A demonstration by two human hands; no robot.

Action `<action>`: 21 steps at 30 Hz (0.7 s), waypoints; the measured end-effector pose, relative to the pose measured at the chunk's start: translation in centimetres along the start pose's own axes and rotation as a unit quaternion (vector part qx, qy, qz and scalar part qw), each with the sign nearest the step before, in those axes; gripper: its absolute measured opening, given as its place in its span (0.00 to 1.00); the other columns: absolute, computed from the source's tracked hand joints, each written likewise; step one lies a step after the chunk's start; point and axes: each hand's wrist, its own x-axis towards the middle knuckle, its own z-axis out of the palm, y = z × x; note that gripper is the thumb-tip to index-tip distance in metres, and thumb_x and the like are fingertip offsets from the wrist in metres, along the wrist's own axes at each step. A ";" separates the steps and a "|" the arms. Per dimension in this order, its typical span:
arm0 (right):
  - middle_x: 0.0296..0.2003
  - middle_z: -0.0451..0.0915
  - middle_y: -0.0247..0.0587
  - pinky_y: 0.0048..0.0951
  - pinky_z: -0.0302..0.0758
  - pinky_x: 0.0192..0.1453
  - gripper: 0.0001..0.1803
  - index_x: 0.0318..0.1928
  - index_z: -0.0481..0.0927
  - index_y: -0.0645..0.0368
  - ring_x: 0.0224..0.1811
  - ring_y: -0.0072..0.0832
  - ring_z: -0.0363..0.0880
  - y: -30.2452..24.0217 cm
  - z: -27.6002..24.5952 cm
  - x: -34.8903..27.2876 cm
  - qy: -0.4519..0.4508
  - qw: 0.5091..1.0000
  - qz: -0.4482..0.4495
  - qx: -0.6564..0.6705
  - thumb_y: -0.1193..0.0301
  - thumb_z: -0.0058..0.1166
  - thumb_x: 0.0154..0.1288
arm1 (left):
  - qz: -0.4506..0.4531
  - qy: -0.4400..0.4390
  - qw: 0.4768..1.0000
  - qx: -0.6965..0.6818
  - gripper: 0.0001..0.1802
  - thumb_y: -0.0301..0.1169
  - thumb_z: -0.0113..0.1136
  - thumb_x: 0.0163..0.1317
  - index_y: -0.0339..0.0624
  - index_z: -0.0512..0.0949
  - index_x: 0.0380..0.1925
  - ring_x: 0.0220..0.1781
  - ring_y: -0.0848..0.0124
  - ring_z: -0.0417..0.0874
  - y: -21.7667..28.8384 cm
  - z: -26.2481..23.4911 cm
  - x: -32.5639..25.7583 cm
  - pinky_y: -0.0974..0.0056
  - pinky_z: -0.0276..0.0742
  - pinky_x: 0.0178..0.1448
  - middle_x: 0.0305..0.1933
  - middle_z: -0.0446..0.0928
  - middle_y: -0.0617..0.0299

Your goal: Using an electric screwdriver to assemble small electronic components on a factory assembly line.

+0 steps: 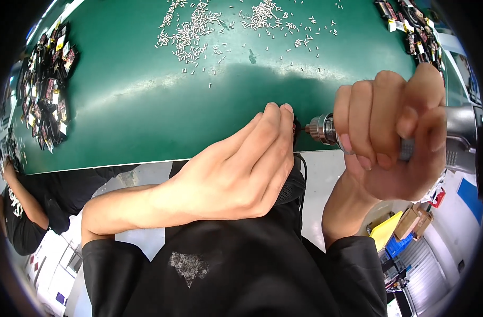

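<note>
My right hand (389, 127) is wrapped round a grey electric screwdriver (322, 130) with a silver metal nose. It lies roughly level, its thin bit pointing left. At the table's near edge, my left hand (247, 164) is closed with its fingers together. A small black part (295, 128) shows just past those fingertips; most of it is hidden behind the hand. The bit's tip meets this part or is very close to it; I cannot tell whether it touches a screw.
Many small silver screws (191, 37) lie scattered at the far side of the green table (146, 116). Black devices with labels are heaped at the left (49, 90), and another heap (415, 31) is at the far right. Another person's arm (27, 198) shows at left.
</note>
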 end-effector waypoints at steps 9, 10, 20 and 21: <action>0.11 0.60 0.25 0.17 0.55 0.15 0.11 0.29 0.63 0.56 0.08 0.14 0.52 1.1 1.7 0.7 -0.013 0.998 -0.052 0.030 0.68 0.47 0.66 | 0.006 -0.018 0.999 0.046 0.22 0.29 0.52 0.35 0.23 0.78 0.31 0.46 0.53 0.79 0.1 -1.4 -0.8 0.58 0.75 0.56 0.41 0.78 0.40; 0.12 0.63 0.28 0.22 0.56 0.15 0.12 0.29 0.63 0.57 0.09 0.19 0.59 0.6 1.0 0.4 -0.013 0.999 -0.026 0.046 0.70 0.54 0.61 | 0.010 0.008 0.998 0.060 0.20 0.31 0.54 0.40 0.24 0.78 0.31 0.47 0.54 0.79 0.2 -0.8 -1.0 0.58 0.74 0.57 0.42 0.78 0.41; 0.08 0.60 0.25 0.18 0.61 0.15 0.09 0.37 0.64 0.57 0.06 0.15 0.56 0.8 0.3 -2.8 0.074 0.981 -0.107 0.142 0.67 0.49 0.67 | -0.351 0.100 0.910 0.195 0.21 0.16 0.56 0.49 0.33 0.71 0.47 0.52 0.51 0.73 -11.9 -11.1 -9.2 0.54 0.67 0.58 0.50 0.72 0.48; 0.09 0.59 0.25 0.19 0.61 0.15 0.09 0.37 0.64 0.57 0.07 0.15 0.55 1.5 0.7 -2.9 0.086 0.980 -0.087 0.156 0.67 0.47 0.67 | -0.385 0.075 0.887 0.245 0.21 0.20 0.55 0.54 0.31 0.68 0.50 0.55 0.49 0.70 -13.9 -12.3 -11.1 0.53 0.66 0.61 0.51 0.70 0.45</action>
